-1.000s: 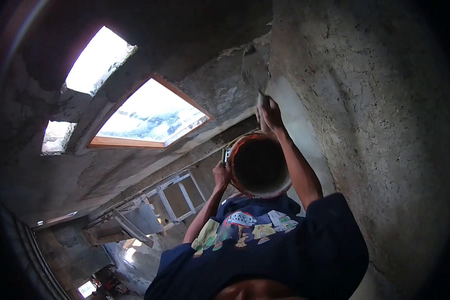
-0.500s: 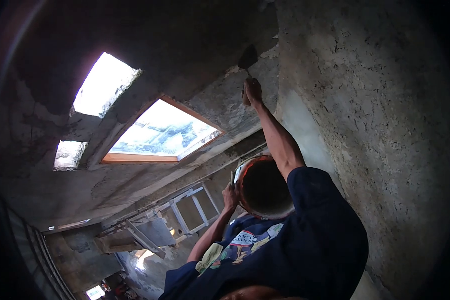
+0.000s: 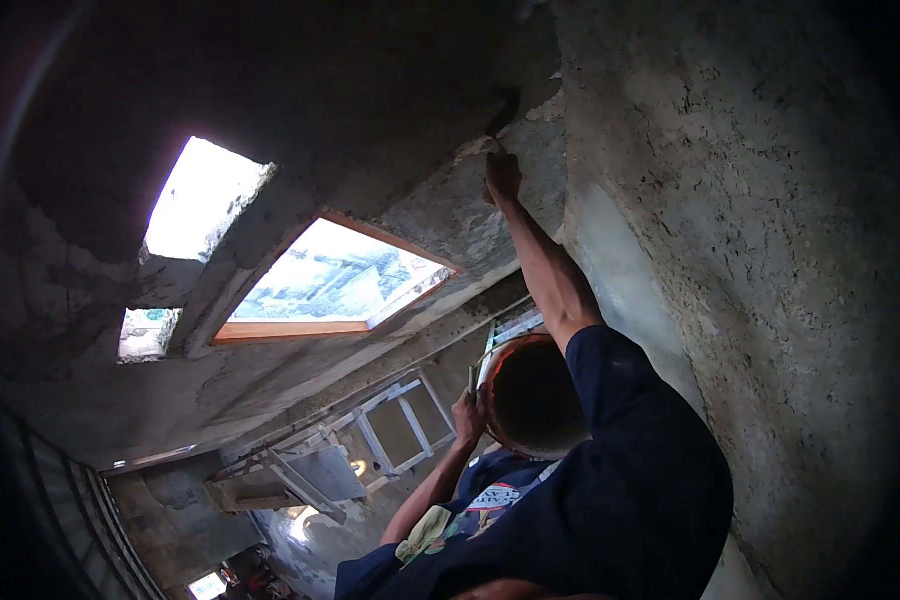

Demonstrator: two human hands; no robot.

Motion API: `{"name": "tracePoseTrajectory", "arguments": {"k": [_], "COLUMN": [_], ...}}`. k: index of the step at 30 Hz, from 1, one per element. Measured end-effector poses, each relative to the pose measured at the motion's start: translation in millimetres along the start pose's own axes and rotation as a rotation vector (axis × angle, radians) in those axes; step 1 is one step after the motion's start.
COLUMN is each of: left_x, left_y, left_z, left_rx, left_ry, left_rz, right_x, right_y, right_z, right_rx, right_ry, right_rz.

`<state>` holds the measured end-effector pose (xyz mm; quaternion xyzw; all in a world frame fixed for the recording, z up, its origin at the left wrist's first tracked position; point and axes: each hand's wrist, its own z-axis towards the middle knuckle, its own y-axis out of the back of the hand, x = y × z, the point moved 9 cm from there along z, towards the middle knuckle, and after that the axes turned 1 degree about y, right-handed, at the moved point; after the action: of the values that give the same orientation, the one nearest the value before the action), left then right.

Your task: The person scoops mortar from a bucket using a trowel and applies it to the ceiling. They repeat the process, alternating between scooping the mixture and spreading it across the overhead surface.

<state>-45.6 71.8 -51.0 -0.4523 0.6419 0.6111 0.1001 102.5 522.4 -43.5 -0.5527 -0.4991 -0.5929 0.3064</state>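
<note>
My right hand (image 3: 501,177) is raised high and shut on the handle of a trowel (image 3: 504,112). The trowel's dark blade touches the corner where the rough wall meets the ceiling, beside a pale patch of fresh mortar (image 3: 476,148). My left hand (image 3: 467,412) grips the rim of a round pan with an orange edge (image 3: 532,398), held near my chest. The pan's inside is dark, so I cannot tell what it holds. My dark sleeve covers part of the pan.
A rough plastered wall (image 3: 770,260) fills the right side. Three bright window openings (image 3: 335,280) sit in the far wall at left. A wooden frame (image 3: 400,425) and a plank platform (image 3: 310,478) stand lower down.
My right hand has lifted from just above the pan up to the ceiling corner, carrying the trowel. The pan and my left hand have dropped lower in view.
</note>
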Motion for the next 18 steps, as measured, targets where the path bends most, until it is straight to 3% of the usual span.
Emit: {"name": "tracePoseTrajectory", "arguments": {"k": [5,11,13,14,17,18], "left_x": [1.0,13.2,19.2,17.6,14.2,15.0], "left_y": [-3.2,-6.8,-9.0,-10.3,-6.0,-6.8], "left_z": [2.4,0.3,1.5,1.9,2.7,1.7], "left_rx": [0.101,0.078,0.078,0.082,0.095,0.105], "left_ry": [0.118,0.093,0.093,0.100,0.118,0.118], "left_rz": [0.077,0.028,0.022,-0.013,0.029,0.029], "right_x": [-1.6,1.2,-18.9,-21.6,-32.8,-18.0], "right_y": [-19.8,-89.4,-123.9,-138.4,-178.2,-164.8], "right_z": [-9.8,-11.2,-3.0,-0.7,5.9,0.7], "right_rx": [-0.091,0.020,-0.078,0.102,0.055,0.056], "right_ry": [-0.001,0.133,0.061,-0.103,0.072,0.070], "right_rz": [-0.082,-0.144,0.129,0.251,0.156,0.161]}}
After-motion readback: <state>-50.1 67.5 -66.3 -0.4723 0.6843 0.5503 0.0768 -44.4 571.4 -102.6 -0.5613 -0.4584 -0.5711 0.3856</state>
